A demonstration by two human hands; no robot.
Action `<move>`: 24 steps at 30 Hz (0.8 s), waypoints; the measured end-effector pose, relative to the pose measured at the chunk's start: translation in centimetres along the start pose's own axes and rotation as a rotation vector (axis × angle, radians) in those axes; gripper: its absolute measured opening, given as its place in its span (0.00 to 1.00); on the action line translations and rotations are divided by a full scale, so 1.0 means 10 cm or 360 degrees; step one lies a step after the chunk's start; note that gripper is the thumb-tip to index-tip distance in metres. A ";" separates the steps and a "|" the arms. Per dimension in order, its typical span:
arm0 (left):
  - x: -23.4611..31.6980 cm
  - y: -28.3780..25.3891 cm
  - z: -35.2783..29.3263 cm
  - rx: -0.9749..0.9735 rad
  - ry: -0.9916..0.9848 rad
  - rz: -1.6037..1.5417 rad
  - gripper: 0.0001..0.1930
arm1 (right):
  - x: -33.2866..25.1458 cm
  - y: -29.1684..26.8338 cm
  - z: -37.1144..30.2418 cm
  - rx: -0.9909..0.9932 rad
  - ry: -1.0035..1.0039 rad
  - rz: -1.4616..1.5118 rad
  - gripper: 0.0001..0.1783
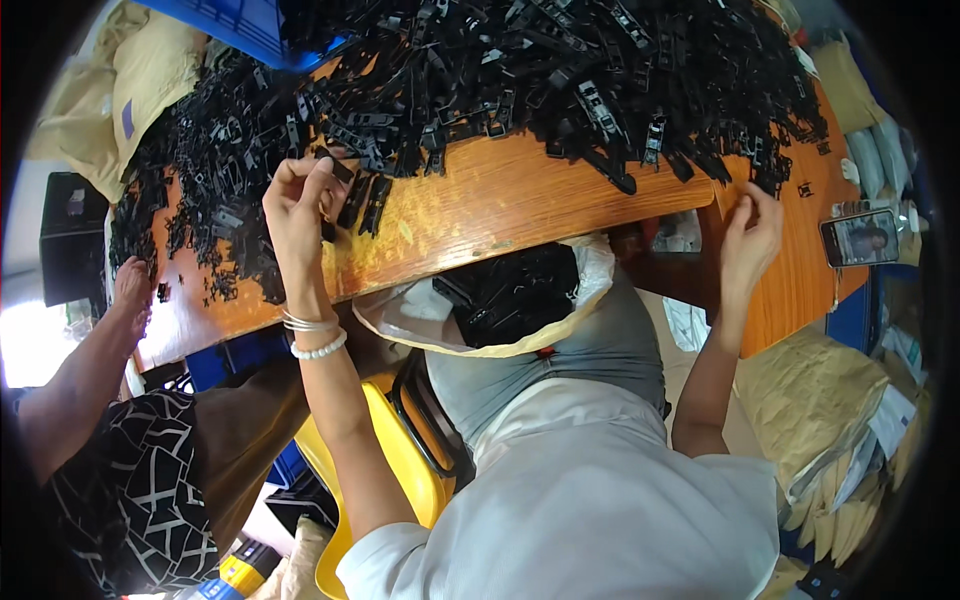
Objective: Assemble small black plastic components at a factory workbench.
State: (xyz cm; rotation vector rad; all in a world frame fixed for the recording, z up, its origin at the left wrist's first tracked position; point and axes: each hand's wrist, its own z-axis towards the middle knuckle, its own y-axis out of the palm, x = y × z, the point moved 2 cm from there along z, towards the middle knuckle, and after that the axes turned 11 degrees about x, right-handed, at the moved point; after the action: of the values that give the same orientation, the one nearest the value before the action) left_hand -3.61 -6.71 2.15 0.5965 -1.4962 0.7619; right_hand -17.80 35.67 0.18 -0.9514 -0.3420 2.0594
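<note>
A big heap of black plastic clip-like parts (pixel 480 75) covers the far side of the wooden table (pixel 480 215). My left hand (pixel 298 205), with bracelets at its wrist, pinches a black plastic part (pixel 338 170) between thumb and fingers. A few long black parts (pixel 370 203) lie on the wood just right of it. Over at the right, my right hand (pixel 752 240) has its fingertips closed together at the edge of some small black parts (pixel 768 175); whatever they hold is too small to make out. An open bag (pixel 400 312) of black parts rests on my lap against the table edge.
A co-worker's hand (pixel 132 290) reaches to the table's left side. A blue crate (pixel 235 28) stands at the far left. On the right lie a phone (pixel 860 238) and brown paper sacks (pixel 815 400). Beside me is a yellow chair (pixel 390 450).
</note>
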 end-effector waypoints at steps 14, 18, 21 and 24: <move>0.00 0.27 -0.42 -0.0148 0.0010 -0.0608 0.17 | 0.13 -0.03 0.12 -0.0029 0.0209 -0.0544 0.16; -0.03 0.22 -0.49 -0.0129 0.0002 -0.0572 0.16 | 0.08 -0.19 0.05 -0.0178 0.0097 -0.0782 0.08; -0.02 0.29 -0.62 -0.0106 0.0039 -0.0695 0.14 | -0.05 -0.29 0.02 -0.0146 0.0071 -0.0617 0.06; -0.01 0.51 -0.88 -0.0421 -0.0135 -0.0718 0.15 | -0.64 -0.33 -0.02 -0.0173 0.0005 0.0319 0.05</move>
State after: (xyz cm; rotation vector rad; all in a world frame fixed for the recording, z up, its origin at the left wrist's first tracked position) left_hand -1.82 3.26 1.44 0.7353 -1.4371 0.1888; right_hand -13.30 32.75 5.07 -1.0922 -0.3725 2.2387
